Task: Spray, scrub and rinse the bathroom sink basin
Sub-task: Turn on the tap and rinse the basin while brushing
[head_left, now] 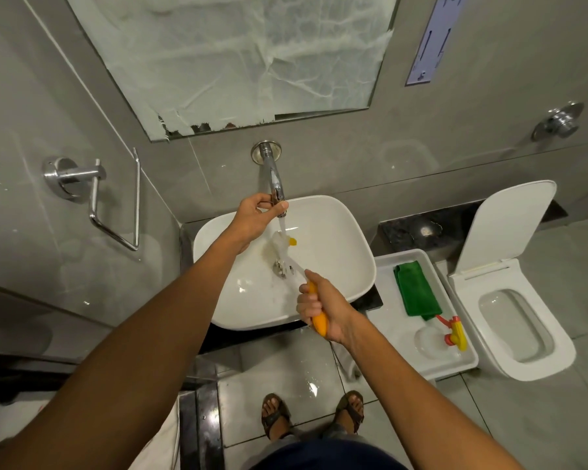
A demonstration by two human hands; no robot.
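Observation:
The white sink basin (340, 266) sits on a dark counter, its drain (280, 267) near the middle. A chrome wall faucet (273, 178) runs water into it. My left hand (257, 220) grips the faucet's spout end. My right hand (323, 312) is closed around the orange handle of a scrub brush (319, 321). The brush's white head (282, 244) is held under the water stream above the drain.
A white tray (384, 320) right of the basin holds a folded green cloth (416, 290) and a spray bottle (435, 337) with a yellow-and-red trigger. An open toilet (513, 320) stands further right. A towel ring (99, 198) hangs on the left wall. Mirror (238, 56) above.

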